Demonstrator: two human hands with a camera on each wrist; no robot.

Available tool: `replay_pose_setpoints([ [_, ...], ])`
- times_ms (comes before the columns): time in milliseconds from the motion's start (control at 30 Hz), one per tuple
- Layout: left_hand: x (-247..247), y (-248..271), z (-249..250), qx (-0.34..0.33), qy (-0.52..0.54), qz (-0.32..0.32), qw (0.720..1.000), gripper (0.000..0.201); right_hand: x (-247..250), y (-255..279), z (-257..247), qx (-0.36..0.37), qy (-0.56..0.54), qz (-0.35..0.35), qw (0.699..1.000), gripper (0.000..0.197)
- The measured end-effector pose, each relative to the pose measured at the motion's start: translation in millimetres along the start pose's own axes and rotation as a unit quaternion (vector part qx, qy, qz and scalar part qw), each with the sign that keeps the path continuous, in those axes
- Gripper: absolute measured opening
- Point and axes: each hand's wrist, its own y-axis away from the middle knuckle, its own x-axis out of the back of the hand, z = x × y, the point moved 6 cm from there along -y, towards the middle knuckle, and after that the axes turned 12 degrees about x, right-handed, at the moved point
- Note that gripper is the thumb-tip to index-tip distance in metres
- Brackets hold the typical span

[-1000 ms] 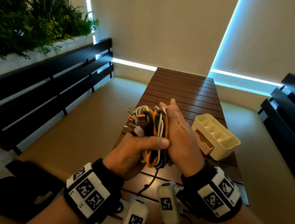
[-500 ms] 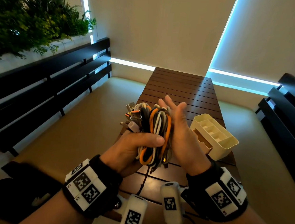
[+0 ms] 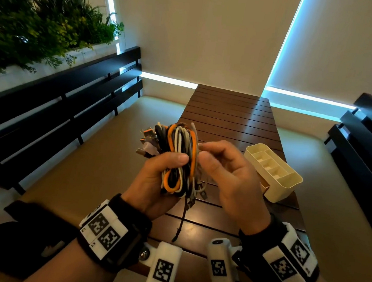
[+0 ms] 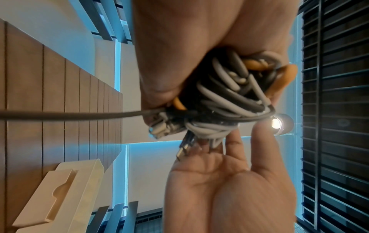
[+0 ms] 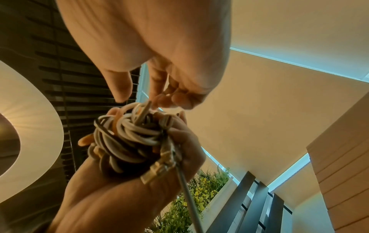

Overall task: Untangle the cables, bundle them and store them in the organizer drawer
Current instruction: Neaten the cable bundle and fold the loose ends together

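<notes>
A bundle of orange, white, grey and black cables [image 3: 179, 153] is gripped in my left hand [image 3: 155, 174], thumb across its front, above the near end of the table. Plugs stick out at its upper left. One dark cable [image 3: 182, 220] hangs from it toward the table. My right hand [image 3: 221, 166] is at the bundle's right edge, fingers curled, thumb and fingertips pinching pale strands of the bundle [image 4: 215, 130] [image 5: 127, 129]. The cream organizer [image 3: 293, 182] stands on the table to the right, its drawer [image 3: 265, 187] slightly pulled out.
The brown slatted table [image 3: 227, 113] stretches away from me. Black slatted benches run along the left [image 3: 60, 108] and the right [image 3: 358, 143]. Green plants [image 3: 34, 17] fill a planter at the upper left.
My right hand lay flat with straight fingers against the bundle's right side; its fingers have curled onto the strands there. The left hand keeps its grip.
</notes>
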Motion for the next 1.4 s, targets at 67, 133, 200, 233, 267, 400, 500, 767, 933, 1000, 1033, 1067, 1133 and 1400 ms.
replay_pose_setpoints([
  [67,-2.7,1.2,0.8,0.002,0.007,-0.014,1.0,0.066,-5.0,0.6,-3.6,0.006,0.005,-0.016,1.0,0.033],
  [133,-3.6,1.8,0.1,0.01,0.002,-0.015,1.0,0.072,-5.1,-2.2,-6.6,0.007,0.023,-0.01,1.0,0.029],
  [200,-1.7,2.0,0.5,0.009,-0.011,-0.012,1.0,0.071,-4.6,-5.1,-7.7,-0.003,0.029,-0.015,0.999,0.025],
  [233,-0.7,2.0,0.5,0.009,-0.017,-0.008,1.0,0.071,-3.8,-5.9,-7.2,-0.015,0.025,-0.02,0.999,0.024],
  [267,-0.2,1.7,0.1,0.012,-0.021,-0.006,1.0,0.071,-3.3,-7.1,-6.5,-0.027,0.021,-0.026,0.999,0.023],
  [400,3.4,1.7,-4.4,0.03,-0.02,-0.009,0.999,0.068,-3.4,-11.0,-0.6,-0.064,0.037,-0.058,0.996,0.027],
  [500,8.2,1.9,-5.7,0.033,-0.031,0.009,0.999,0.058,2.1,-12.3,4.7,-0.097,0.074,-0.056,0.991,0.043],
  [767,2.5,3.1,-4.2,0.01,-0.008,0.003,1.0,0.069,1.6,-13.3,2.1,-0.084,0.084,-0.071,0.99,0.044],
  [933,8.8,1.8,2.2,0.008,-0.018,0.022,1.0,0.059,7.8,-11.6,-4.6,-0.063,0.012,-0.006,0.998,0.029],
  [1000,11.5,2.3,5.1,0.01,-0.016,0.021,1.0,0.064,13.1,-10.8,-6.0,-0.045,-0.006,0.023,0.999,0.024],
  [1033,12.2,2.3,6.2,0.009,-0.019,0.023,1.0,0.065,13.5,-11.0,-7.0,-0.034,-0.007,0.023,0.999,0.021],
  [1067,12.1,2.3,6.8,0.006,-0.025,0.023,0.999,0.064,12.2,-11.4,-8.6,-0.024,-0.008,0.015,1.0,0.019],
  [1133,10.0,2.1,5.7,-0.001,-0.038,0.026,0.999,0.057,8.2,-12.5,-11.9,-0.003,0.005,-0.004,1.0,0.016],
  [1400,6.0,2.9,1.0,-0.009,-0.044,0.032,0.998,0.04,5.4,-12.3,-12.1,0.044,0.048,0.014,0.998,0.011],
])
